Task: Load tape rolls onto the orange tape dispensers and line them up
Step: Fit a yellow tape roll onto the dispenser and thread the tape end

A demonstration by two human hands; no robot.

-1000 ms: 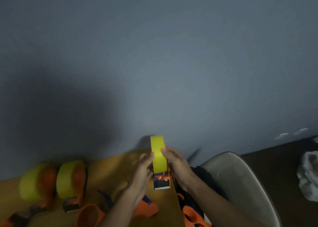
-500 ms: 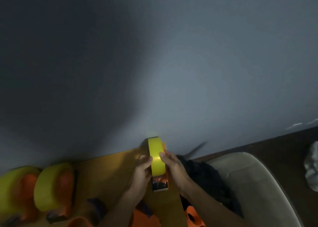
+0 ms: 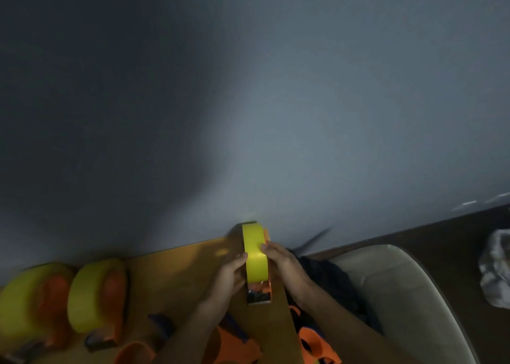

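Yellow roll (image 3: 255, 256): seated on an orange dispenser (image 3: 262, 290), held edge-on to the camera, at the bench's far right corner close to the wall. Whether the dispenser rests on the bench or is held just above it, cannot tell.
Dispenser: orange frame shows along the roll's right side; shiny blade end points toward the camera, below the roll.
Left hand (image 3: 227, 276): fingers curled against the roll's left face, thumb tip at the roll's rim. Gripping.
Right hand (image 3: 284, 264): fingers clamped on the right side, over the orange frame, fingertips on the yellow band.
Loaded units: two more dispensers with yellow rolls, side by side at the bench's left, one at the frame edge (image 3: 30, 308), the other just right of it (image 3: 96, 297). Both blurred.
Spare parts: orange pieces at the near bench edge, one (image 3: 135, 354) left of the left forearm, another (image 3: 231, 347) partly under it; a blue part (image 3: 161, 323) between; details too blurred.
Bench (image 3: 179, 275): tan wood top, butts against the wall.
Chair (image 3: 408, 294): pale shell, right of the bench; dark cloth (image 3: 331, 278) and more orange dispensers (image 3: 311, 341) on it.
Wall (image 3: 248, 101): plain grey, fills most of the view.
Far right: crumpled white bag (image 3: 496, 275) on a dark floor.
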